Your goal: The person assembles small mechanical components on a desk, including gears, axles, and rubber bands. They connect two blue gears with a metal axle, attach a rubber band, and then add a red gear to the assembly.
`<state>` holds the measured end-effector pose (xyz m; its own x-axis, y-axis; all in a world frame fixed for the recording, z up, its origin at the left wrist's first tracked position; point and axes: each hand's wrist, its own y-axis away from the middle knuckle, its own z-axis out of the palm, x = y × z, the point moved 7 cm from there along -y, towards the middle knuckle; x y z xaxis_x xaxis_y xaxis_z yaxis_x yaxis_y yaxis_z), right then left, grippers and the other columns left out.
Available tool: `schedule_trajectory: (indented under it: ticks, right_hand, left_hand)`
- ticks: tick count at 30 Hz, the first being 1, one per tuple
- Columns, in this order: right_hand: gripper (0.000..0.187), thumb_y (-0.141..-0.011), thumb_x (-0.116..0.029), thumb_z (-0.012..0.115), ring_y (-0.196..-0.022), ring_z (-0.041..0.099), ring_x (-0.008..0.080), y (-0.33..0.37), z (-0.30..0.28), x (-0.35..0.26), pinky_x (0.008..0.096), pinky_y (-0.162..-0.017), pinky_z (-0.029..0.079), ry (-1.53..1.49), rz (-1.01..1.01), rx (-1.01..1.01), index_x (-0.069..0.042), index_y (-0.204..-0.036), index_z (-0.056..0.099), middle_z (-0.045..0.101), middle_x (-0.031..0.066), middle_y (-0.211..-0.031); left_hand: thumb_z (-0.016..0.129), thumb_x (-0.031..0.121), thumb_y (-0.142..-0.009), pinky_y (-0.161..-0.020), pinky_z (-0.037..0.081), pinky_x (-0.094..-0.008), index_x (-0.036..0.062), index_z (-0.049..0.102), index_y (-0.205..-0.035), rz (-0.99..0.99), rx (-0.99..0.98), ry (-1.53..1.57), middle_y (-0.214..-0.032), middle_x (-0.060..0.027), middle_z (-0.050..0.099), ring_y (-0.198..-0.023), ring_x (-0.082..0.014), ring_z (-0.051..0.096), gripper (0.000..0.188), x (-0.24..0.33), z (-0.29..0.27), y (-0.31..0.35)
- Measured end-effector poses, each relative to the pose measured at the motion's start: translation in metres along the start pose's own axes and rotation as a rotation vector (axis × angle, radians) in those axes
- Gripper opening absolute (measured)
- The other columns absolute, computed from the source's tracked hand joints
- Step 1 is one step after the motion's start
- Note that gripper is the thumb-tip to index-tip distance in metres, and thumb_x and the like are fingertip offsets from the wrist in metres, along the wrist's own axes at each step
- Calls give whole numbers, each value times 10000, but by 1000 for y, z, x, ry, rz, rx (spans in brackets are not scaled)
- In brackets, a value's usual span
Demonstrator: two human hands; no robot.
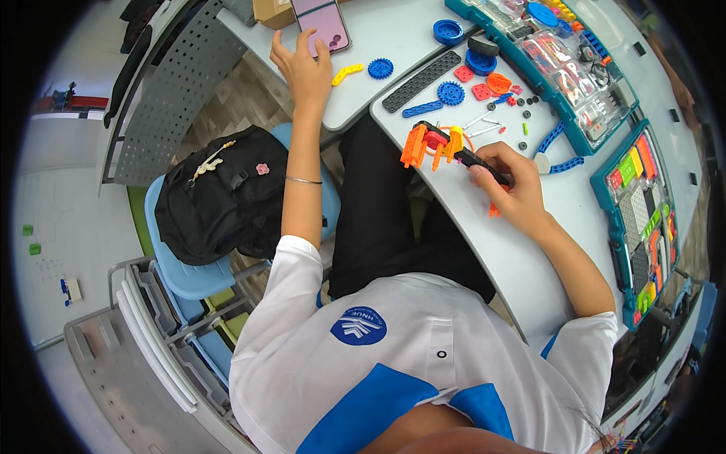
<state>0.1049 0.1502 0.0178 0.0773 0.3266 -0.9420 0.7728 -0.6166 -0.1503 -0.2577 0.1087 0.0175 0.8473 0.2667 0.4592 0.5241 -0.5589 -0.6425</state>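
Observation:
My right hand (511, 184) is closed round the black beam of a plastic building-block assembly (435, 144). Its far end carries orange, red and yellow pieces and points to the left, over the table edge. My left hand (303, 66) reaches to the far left with its fingers apart, at the lower edge of a pink foldable phone (322, 23). Its fingertips overlap the phone's edge; whether they press on it I cannot tell. Close by lie a yellow angled beam (347, 73) and a blue gear (380, 69).
Loose parts lie on the right table: a dark grey beam (421, 82), a blue gear (451, 93), orange and red connectors, small black rings and a blue curved piece (566, 165). Two teal parts trays (597, 140) stand at the right. A black backpack (219, 193) sits on a blue chair.

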Motion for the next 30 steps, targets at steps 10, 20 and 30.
schedule_trajectory:
  ticks: [10, 20, 30]
  right_hand:
    - [125, -920, -66, 648, -723, 651, 93, -1, 0, -2, 237, -671, 518, 64, 22, -56, 19, -995, 595, 659, 53, -812]
    - [149, -909, -98, 679, -686, 609, 102, 0, 0, 0, 254, -606, 463, 63, 10, -34, 8, -999, 626, 660, 67, -803]
    - [228, -737, -43, 770, -846, 602, 249, 42, -45, -42, 349, -737, 440, 578, -359, 176, -54, -939, 664, 653, 81, -898]
  left_hand:
    - [531, 140, -942, -1110, 302, -508, 210, 667, -1225, -6, 81, -2, -1498, -264, 219, -1368, -446, 246, 321, -4, -6, 1]
    - [544, 29, -901, -1086, 325, -478, 142, 657, -1225, 74, 167, -55, -1414, -266, 339, -1321, -432, 312, 362, 5, -12, 0]
    - [566, 40, -922, -1011, 412, -377, 16, 684, -1102, 81, 15, 346, -1203, -132, 616, -1155, -273, 560, 217, 115, -62, 87]
